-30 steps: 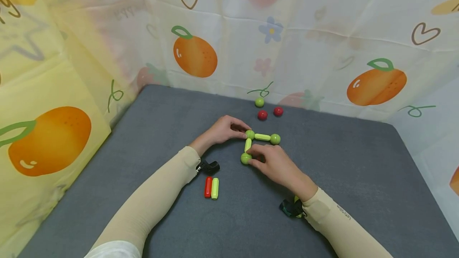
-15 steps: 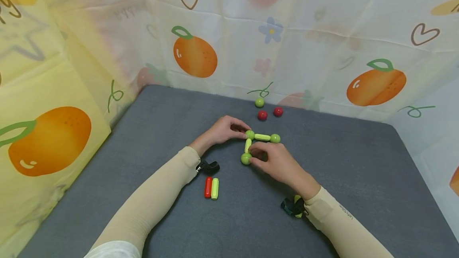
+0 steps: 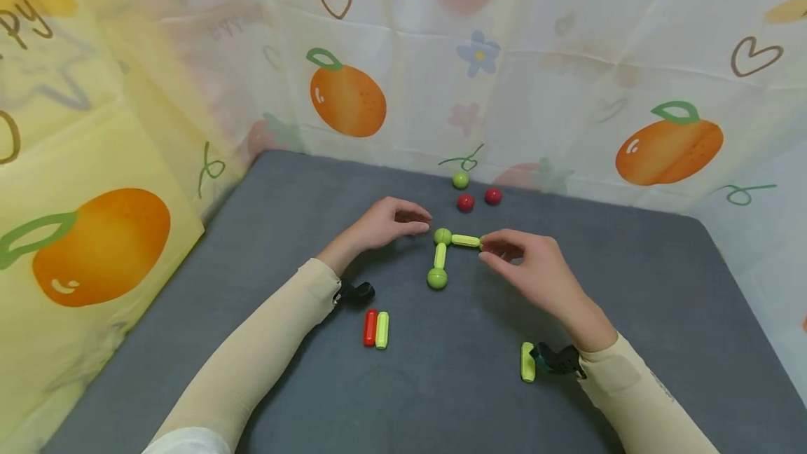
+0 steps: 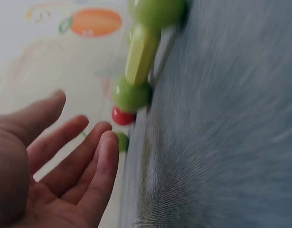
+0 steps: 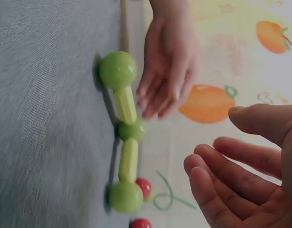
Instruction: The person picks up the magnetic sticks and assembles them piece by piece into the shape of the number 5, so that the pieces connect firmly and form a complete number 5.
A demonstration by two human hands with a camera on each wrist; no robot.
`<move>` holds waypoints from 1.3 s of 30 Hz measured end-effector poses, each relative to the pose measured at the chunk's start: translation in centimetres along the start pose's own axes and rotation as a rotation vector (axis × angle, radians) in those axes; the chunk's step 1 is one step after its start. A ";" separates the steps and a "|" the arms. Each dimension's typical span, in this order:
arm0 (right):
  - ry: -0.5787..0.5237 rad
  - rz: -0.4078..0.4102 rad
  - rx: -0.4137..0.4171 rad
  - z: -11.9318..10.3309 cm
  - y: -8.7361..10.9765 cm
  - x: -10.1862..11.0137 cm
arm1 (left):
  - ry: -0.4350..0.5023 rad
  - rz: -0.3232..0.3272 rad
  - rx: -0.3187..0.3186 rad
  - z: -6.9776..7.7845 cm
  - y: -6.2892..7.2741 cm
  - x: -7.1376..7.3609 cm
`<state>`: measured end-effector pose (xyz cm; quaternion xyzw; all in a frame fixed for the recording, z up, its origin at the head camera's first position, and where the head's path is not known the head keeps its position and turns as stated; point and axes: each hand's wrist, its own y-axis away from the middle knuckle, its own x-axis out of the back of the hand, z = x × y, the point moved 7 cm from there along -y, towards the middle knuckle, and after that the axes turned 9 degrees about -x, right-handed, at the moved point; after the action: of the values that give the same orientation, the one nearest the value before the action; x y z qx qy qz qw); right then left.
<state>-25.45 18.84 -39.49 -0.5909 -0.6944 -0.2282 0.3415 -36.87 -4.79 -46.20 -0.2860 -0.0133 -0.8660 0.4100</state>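
Three green balls and two yellow-green rods are joined in an L shape. Its corner ball [image 3: 443,237] is at the back, and its near ball [image 3: 437,278] ends one arm. The other rod [image 3: 465,240] runs right to an end ball [image 5: 126,196], mostly covered by fingers in the head view. Just left of the corner, my left hand [image 3: 387,223] hovers with loosely bent fingers, holding nothing. My right hand [image 3: 532,268] is at the right end, thumb and fingers spread. The right wrist view shows a gap between this hand and the L shape.
A loose green ball [image 3: 461,180] and two red balls, one left [image 3: 465,202] and one right [image 3: 493,195], lie near the back curtain. A red rod [image 3: 370,328] and a yellow-green rod [image 3: 382,330] lie side by side in front; another yellow-green rod [image 3: 527,362] is beside the right wrist camera.
My right hand has let go of the near ball and moved right to the end ball. My left hand has released the corner ball and drawn back slightly left. The L shape stays put.
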 end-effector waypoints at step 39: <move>0.203 -0.184 -0.236 5.6 10.1 -1.6 | -0.023 0.004 0.116 4.0 5.5 -5.9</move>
<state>-16.59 23.75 -45.27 -0.5348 -0.6760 -0.3968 0.3157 -28.09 -3.25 -46.98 -0.2716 -0.0676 -0.8596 0.4275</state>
